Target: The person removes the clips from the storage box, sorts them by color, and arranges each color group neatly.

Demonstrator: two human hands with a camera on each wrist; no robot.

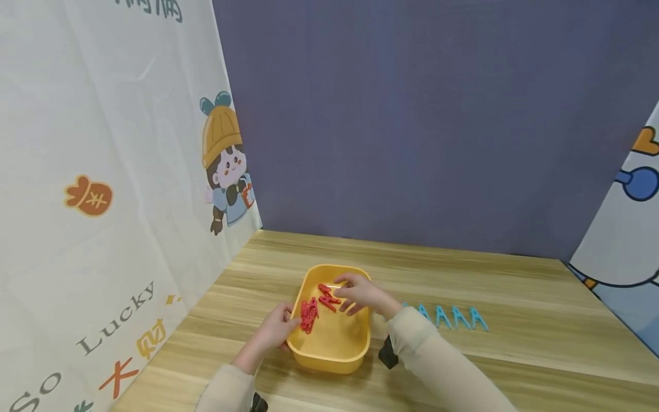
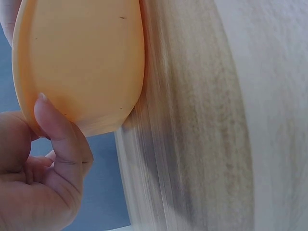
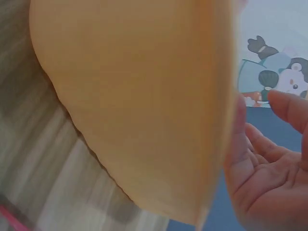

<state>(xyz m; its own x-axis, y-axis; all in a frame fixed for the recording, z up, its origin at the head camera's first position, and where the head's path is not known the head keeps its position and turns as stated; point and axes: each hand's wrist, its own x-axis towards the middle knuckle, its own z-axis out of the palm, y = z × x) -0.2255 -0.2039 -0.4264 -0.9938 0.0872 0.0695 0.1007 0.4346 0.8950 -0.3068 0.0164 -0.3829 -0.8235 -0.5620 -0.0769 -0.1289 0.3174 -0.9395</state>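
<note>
A yellow plastic bin (image 1: 332, 364) stands on the wooden table, and several red clothespins (image 1: 309, 316) lie in it, mostly along its left side. My left hand (image 1: 275, 327) grips the bin's left rim; in the left wrist view its fingers (image 2: 62, 139) bend around the wall's edge. Over the right part of the bin hovers my right hand (image 1: 362, 293), its fingers loosely spread and nothing visible between them. The right wrist view shows the bin's wall (image 3: 130, 106) beside that hand, hiding the inside. Blue clothespins (image 1: 441, 316) stand in a row to the right, partly hidden by the right forearm.
The wooden tabletop (image 1: 515, 286) reaches back to a dark blue-grey backdrop (image 1: 407, 126). A printed white sheet (image 1: 128, 143) hangs on the left, another at the far right. At the right wrist view's lower corner, a pink-red piece (image 3: 12, 219) shows on the table.
</note>
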